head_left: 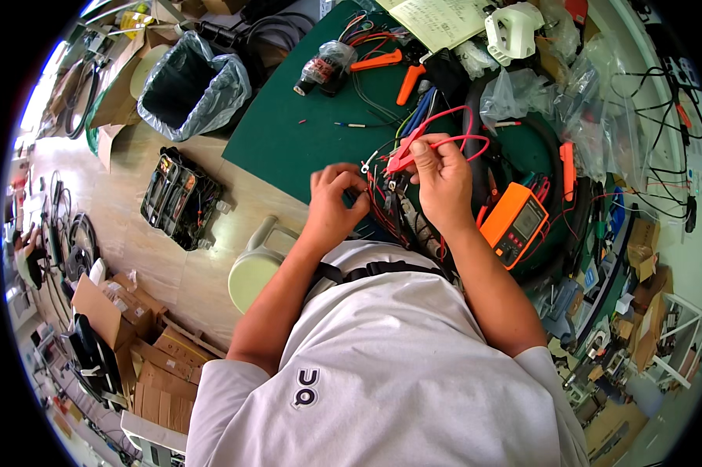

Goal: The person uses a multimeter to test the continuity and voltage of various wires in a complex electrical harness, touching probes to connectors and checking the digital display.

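My right hand (444, 183) pinches a red alligator clip (402, 157) on a looping red test lead (475, 142). The clip's tip is close to a ring terminal (366, 167) and a bunch of thin wires (380, 204) at the table's near edge. Just left of those wires, my left hand (337, 204) has its fingers curled in a pinch; whatever they hold, if anything, is hidden. An orange handheld meter (516, 224) with a grey screen lies right of my right forearm.
On the green tabletop (281, 128) are orange-handled pliers (378, 61), a plastic-wrapped connector (325, 68), an open notebook (436, 23) and clear bags (514, 97). A lined bin (191, 86), an open tool case (181, 198) and a pale green stool (254, 280) stand left.
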### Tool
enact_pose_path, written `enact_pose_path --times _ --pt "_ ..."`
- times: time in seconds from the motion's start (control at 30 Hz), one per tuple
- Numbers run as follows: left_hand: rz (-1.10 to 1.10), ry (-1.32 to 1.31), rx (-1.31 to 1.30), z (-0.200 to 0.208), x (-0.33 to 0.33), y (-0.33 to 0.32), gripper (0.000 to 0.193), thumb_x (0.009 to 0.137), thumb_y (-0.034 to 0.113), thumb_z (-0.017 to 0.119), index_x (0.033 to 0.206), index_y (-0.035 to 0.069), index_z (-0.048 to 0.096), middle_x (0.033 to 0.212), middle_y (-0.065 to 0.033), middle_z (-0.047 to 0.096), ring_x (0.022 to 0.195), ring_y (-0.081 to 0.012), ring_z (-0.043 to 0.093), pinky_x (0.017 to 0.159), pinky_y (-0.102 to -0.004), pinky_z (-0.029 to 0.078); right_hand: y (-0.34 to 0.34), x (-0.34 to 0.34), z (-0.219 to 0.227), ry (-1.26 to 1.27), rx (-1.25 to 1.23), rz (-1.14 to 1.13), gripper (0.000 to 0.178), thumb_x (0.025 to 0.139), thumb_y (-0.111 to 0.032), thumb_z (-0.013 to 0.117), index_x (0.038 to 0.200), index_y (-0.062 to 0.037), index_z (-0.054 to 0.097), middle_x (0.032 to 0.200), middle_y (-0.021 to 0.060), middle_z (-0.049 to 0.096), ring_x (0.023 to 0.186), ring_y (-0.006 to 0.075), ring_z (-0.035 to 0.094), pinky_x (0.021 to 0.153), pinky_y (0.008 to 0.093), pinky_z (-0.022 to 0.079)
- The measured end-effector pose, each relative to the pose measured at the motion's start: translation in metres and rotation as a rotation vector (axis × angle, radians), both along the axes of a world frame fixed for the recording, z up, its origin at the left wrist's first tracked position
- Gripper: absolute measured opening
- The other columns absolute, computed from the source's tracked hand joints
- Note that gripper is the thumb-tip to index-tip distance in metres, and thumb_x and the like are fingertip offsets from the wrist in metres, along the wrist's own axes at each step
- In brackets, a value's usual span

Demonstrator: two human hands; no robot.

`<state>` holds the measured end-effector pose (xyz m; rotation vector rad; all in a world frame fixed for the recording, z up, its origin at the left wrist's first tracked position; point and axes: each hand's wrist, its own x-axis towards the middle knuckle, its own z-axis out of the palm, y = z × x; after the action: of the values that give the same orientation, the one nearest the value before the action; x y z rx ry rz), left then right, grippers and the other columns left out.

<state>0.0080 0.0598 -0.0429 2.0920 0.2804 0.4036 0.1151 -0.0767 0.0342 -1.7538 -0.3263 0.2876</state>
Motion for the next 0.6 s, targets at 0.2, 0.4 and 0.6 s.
enact_pose_path --times 0.2,0.4,0.6 --pt "-0.268 0.03 0.173 0.027 0.004 -0.01 0.019 0.07 0.01 0.07 0.088 0.009 0.063 0.095 -0.0039 0.067 0.1 -0.0243 0.056 0.094 -0.0409 0.034 -0.019 0.005 -0.001 -0.031 -0.099 -0.048 0.024 0.1 -0.025 0.055 0.098 -0.0018 0.061 0.082 0.0021 0.066 0.069 0.0071 0.062 0.055 0.02 0.048" --pt "-0.133 0.122 -0.927 -0.004 -0.01 -0.027 0.008 0.09 -0.003 0.053 0.098 0.0 0.052 0.095 -0.0122 0.069 0.09 -0.0126 0.064 0.079 -0.0274 0.052 -0.031 0.006 -0.002 -0.006 -0.034 -0.128 0.025 0.099 -0.026 0.056 0.096 -0.0017 0.061 0.079 0.0011 0.065 0.064 0.0065 0.057 0.055 0.0212 0.047" --pt "-0.113 0.242 -1.184 -0.003 -0.002 -0.016 0.007 0.096 0.005 0.052 0.101 0.0 0.051 0.094 -0.0102 0.068 0.089 -0.0145 0.064 0.085 -0.0287 0.05 -0.031 0.002 -0.015 0.01 -0.002 -0.123 0.026 0.099 -0.027 0.057 0.097 -0.0024 0.061 0.079 0.001 0.065 0.065 0.0066 0.058 0.055 0.0213 0.048"
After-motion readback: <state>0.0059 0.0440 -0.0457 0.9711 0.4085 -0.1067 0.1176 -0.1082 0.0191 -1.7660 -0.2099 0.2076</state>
